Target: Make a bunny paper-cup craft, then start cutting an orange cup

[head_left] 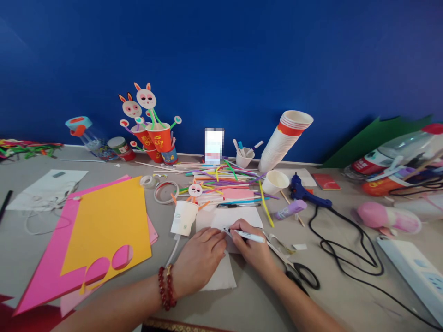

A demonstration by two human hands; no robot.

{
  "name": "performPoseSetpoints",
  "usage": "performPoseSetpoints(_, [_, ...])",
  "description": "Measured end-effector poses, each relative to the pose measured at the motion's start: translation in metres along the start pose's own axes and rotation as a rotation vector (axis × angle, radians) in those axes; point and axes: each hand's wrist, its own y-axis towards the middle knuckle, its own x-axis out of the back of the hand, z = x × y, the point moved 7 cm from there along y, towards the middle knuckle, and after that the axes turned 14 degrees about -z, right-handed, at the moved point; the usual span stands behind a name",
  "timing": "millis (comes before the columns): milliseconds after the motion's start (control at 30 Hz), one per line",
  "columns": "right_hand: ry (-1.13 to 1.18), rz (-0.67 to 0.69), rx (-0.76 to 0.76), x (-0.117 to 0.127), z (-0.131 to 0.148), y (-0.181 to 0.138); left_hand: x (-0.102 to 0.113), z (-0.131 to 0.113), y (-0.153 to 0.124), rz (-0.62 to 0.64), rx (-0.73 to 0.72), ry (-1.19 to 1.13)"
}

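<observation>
My right hand (254, 249) grips a white marker pen (246, 235), its black tip pointing left and touching a white sheet of paper (238, 217) on the grey table. My left hand (200, 260) lies on the same paper with fingers curled down, pressing it flat beside the pen tip; a red bead bracelet (166, 287) is on that wrist. A white paper cup (184, 217) with a small bunny face stands tilted just beyond the left hand.
Black scissors (300, 273) lie right of my right hand. Yellow (107, 226) and pink card sheets lie left. Coloured straws (221, 182), a purple glue stick (291, 209), a blue glue gun (306, 193) with its black cord, stacked cups (284, 138) and bunny cups (155, 136) stand behind.
</observation>
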Motion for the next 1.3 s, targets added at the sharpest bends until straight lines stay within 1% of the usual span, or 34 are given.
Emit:
performPoseSetpoints(467, [0.026, 0.014, 0.017, -0.0005, 0.0003, 0.0001, 0.0009, -0.0005, 0.0006, -0.004, 0.004, 0.006])
performPoseSetpoints(900, [0.032, -0.025, 0.013, 0.0019, -0.0005, 0.0005, 0.0022, -0.0016, 0.0013, -0.003, -0.005, 0.016])
performPoseSetpoints(1100, [0.071, -0.074, 0.001, 0.0054, -0.0028, -0.0007, 0.0037, -0.0015, 0.0031, -0.004, 0.0, 0.013])
performPoseSetpoints(1300, [0.045, -0.037, -0.005, 0.0028, -0.0016, 0.0, 0.0018, -0.0011, 0.002, -0.011, -0.008, 0.019])
